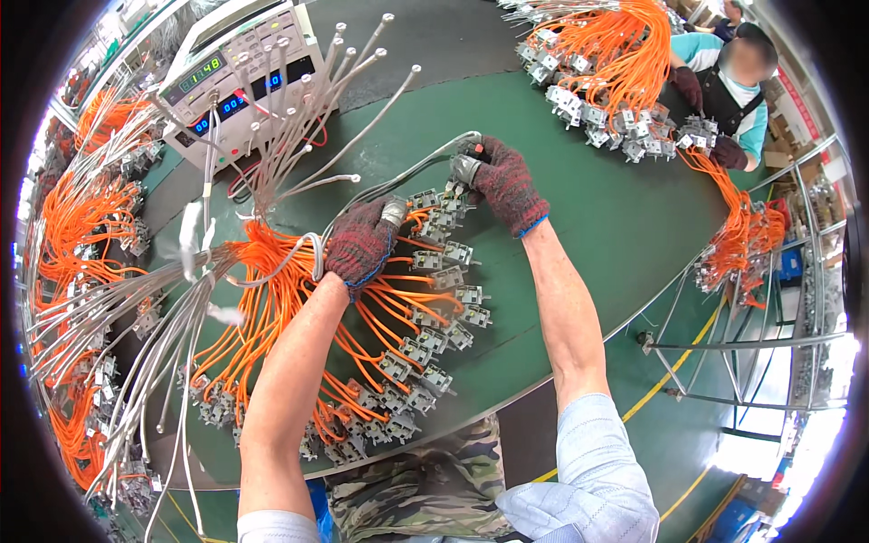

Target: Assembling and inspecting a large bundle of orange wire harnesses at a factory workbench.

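Note:
Both my hands wear dark red-grey knitted gloves with grey-wrapped fingertips. My right hand [507, 185] is closed in a pinch on a grey cable [425, 161], at the far end of a row of metal connectors [471, 296]. A small red bit shows at its fingers. My left hand [364, 240] is curled over the bundle beside the nearest connectors; what its fingers grip is hidden beneath it. Orange cables [272, 249] fan out under my left forearm to the connectors along the table's curved edge.
A test meter [240, 86] with lit displays stands at the back left, grey white-tipped leads [303, 118] rising before it. More orange harnesses [77, 213] hang at the left. Across the green table [597, 235], a person [733, 86] handles another orange bundle [625, 54]. A metal-tube rack [751, 344] stands right.

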Available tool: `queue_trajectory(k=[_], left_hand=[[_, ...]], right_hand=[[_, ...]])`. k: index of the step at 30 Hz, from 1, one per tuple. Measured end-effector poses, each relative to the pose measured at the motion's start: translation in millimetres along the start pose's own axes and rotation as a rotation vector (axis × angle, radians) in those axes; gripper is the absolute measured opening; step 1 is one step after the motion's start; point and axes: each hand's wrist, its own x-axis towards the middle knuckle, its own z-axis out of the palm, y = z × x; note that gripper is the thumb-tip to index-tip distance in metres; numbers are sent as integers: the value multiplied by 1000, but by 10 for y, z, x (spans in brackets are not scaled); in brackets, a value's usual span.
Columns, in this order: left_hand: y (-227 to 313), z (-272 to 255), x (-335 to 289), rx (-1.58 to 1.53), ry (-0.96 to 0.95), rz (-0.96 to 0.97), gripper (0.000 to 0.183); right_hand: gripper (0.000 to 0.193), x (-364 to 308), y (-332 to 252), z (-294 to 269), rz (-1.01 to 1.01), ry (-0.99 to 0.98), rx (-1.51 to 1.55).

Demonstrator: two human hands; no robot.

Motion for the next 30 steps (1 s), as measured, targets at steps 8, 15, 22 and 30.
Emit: queue_trajectory(k=[8, 15, 22, 30], left_hand=[[-86, 59, -14, 54, 78, 97, 51], [36, -58, -15, 15, -27, 20, 57], [-34, 10, -10, -7, 25, 24, 57], [-125, 69, 10, 9, 44, 54, 56]], right_hand=[[32, -184, 190, 40, -162, -34, 236], [32, -247, 200, 3, -149, -59, 188], [31, -387, 289, 48, -320, 25, 364], [40, -604, 296, 109, -184, 28, 279]])
